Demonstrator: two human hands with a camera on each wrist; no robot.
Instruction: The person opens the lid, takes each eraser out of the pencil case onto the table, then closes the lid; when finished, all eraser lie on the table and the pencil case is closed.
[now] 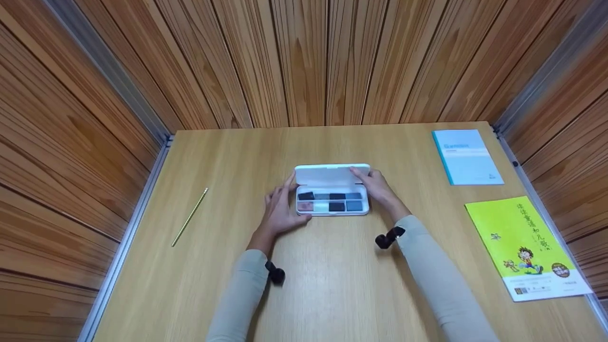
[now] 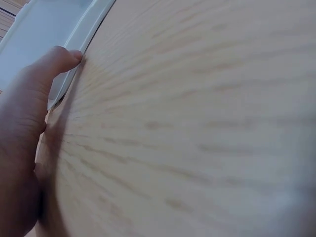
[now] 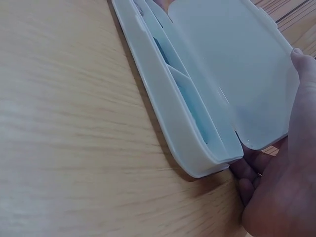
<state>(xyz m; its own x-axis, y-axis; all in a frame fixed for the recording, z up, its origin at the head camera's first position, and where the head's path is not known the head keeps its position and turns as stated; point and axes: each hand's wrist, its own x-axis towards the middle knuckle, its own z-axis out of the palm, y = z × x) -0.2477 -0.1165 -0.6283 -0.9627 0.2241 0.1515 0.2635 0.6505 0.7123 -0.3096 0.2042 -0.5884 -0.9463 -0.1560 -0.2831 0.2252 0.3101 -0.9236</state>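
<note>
At the near side of the table we see two pale sleeves come in, a small black device at each wrist. Along the right edge we find a yellow-green book with a white lower band and a cartoon figure. Toward the left edge a thin golden stick lies slantwise, well apart from the hands.

Farther in we see the left hand holding the left end of a white case, thumb on its front rim, fingers along the side. The case lies open on the table, about midway between the left and right edges; dark, blue and pink pieces show in its two rows of compartments. Behind these its lid stands raised, and we see the right hand pinching the lid's right end, thumb on the inner face and other fingers behind.

Near the far right corner we see a light blue book. Beyond the far edge rises a wall of wood-grained boards.
</note>
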